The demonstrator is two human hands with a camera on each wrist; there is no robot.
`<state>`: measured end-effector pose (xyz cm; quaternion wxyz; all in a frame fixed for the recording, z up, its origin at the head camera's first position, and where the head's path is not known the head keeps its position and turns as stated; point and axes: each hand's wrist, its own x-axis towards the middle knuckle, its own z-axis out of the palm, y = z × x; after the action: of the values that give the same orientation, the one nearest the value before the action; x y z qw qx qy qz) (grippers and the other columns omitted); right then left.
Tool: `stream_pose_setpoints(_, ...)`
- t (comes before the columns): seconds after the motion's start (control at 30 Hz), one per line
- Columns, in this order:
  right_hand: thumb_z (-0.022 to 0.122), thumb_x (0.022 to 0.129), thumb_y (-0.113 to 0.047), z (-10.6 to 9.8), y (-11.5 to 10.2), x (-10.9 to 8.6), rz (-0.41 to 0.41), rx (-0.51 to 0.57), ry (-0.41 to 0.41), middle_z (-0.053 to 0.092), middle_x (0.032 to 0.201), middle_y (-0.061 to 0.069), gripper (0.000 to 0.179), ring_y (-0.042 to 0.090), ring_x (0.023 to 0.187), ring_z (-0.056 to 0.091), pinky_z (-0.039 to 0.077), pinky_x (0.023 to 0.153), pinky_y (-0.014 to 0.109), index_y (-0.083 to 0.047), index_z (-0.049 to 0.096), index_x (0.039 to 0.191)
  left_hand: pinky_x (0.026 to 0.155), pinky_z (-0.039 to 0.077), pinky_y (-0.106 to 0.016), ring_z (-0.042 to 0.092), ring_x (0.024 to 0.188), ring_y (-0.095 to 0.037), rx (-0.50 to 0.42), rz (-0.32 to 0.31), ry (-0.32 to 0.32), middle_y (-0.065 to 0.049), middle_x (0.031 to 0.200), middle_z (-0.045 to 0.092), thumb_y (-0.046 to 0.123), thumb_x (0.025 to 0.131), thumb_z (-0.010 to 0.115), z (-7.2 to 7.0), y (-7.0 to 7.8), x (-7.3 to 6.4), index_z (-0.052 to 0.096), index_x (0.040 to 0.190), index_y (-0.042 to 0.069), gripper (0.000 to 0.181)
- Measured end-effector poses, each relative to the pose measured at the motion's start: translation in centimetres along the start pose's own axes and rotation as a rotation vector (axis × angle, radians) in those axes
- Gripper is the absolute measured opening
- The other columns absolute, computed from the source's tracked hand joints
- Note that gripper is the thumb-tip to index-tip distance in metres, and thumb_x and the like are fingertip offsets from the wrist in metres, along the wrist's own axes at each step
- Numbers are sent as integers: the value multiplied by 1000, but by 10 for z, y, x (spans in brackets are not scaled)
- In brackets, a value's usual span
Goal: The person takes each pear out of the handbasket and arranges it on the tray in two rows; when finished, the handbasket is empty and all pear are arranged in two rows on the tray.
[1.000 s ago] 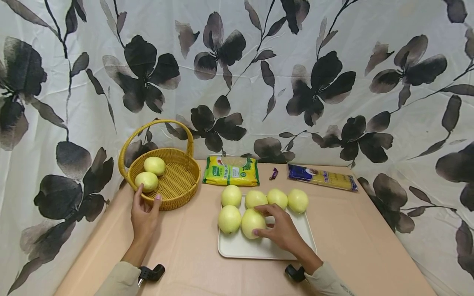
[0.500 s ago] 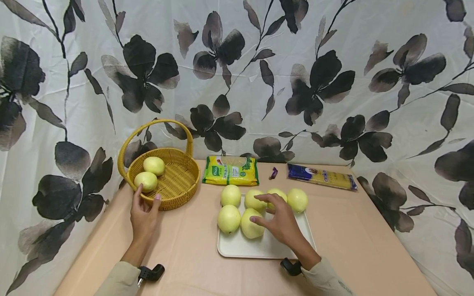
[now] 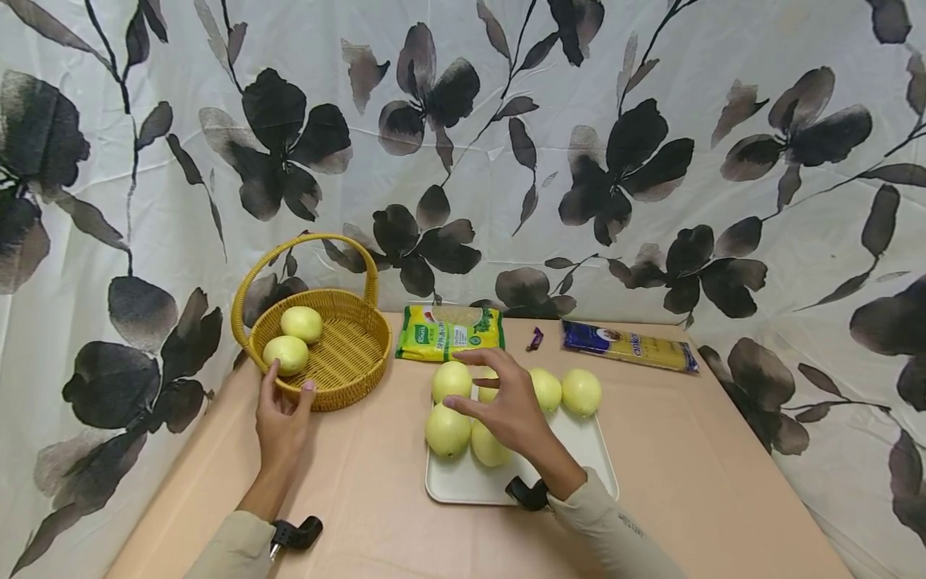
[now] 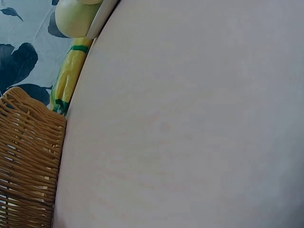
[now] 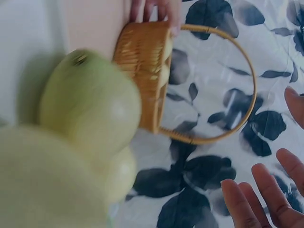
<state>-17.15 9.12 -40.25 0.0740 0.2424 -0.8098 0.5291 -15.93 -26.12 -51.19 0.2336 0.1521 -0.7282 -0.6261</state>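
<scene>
My left hand holds the near rim of a yellow woven basket with an arched handle. Two pale yellow-green, pear-like fruits lie in its left side. On a white tray, several more such fruits stand in two rows. My right hand hovers over them, thumb and fingers spread with nothing held. Nearest to it are the left fruits, a front one and a back one; it partly hides others. In the right wrist view its fingers are apart from the fruit.
Behind the tray lie a yellow-green food packet, a small purple wrapped item and a blue-and-yellow pasta packet. A floral cloth hangs behind the peach-coloured table.
My right hand has let go of the front right fruit, lifted and moved left towards the left fruits. That fruit stays on the tray. My left hand stays at the basket.
</scene>
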Motion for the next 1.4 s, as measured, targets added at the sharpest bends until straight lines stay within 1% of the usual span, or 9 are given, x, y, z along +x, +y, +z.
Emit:
stream_pose_setpoints(0.13,95,82,-25,13,-11,11,-38,21,-15,68,135,-5,57,24,131,65,64,99,37,-23,70,133,129,31,-61,21,164,-32,2,-1,-5,-7,179,14,26,107,65,0,1,0,21,172,30,78)
stream_pose_setpoints(0.37,93,84,-28,38,-27,29,-61,68,-42,68,135,-5,56,16,129,64,63,98,32,-23,70,135,128,32,-61,22,164,-31,-3,1,-2,-7,179,15,25,107,65,1,0,1,21,172,30,78)
stream_pose_setpoints(0.53,93,84,-25,57,-35,42,-75,93,-62,68,135,-5,57,13,128,64,64,98,36,-23,69,136,128,32,-61,21,164,-30,-4,10,-2,-7,179,15,26,107,65,2,1,1,21,172,30,78)
stream_pose_setpoints(0.67,93,85,-26,72,-41,53,-107,95,-71,69,134,-3,56,14,125,65,65,96,39,-22,69,136,128,31,-61,21,164,-30,-5,16,-1,-7,179,15,27,107,65,2,2,-1,20,172,29,78)
stream_pose_setpoints(0.87,92,86,-26,94,-49,69,-157,89,-82,69,131,-1,56,10,117,67,64,89,25,-20,69,136,129,31,-58,23,163,-32,-2,16,-1,-9,178,17,25,108,64,1,0,0,19,172,28,79)
stream_pose_setpoints(0.9,92,86,-25,98,-50,72,-159,89,-82,70,131,0,55,10,117,67,63,89,22,-19,70,136,129,31,-58,24,163,-31,-4,13,-3,-8,178,17,25,108,64,1,0,0,19,172,28,79)
stream_pose_setpoints(1.03,91,87,-26,114,-51,84,-157,68,-79,71,131,0,53,8,119,68,61,89,18,-18,70,135,131,29,-55,23,164,-29,-1,1,-11,-7,179,16,26,108,63,2,0,-2,18,172,28,79)
stream_pose_setpoints(1.2,89,89,-27,136,-51,102,-140,47,-86,72,130,3,50,8,119,68,58,87,12,-18,70,134,131,30,-54,22,164,-28,19,-10,-1,-6,179,15,31,108,64,2,4,-3,18,172,30,78)
stream_pose_setpoints(1.4,88,91,-26,162,-45,119,-106,86,-84,74,129,1,48,6,118,69,58,85,13,-20,70,134,131,30,-56,20,165,-28,45,-1,-5,-5,179,13,34,108,64,2,4,-3,18,172,30,79)
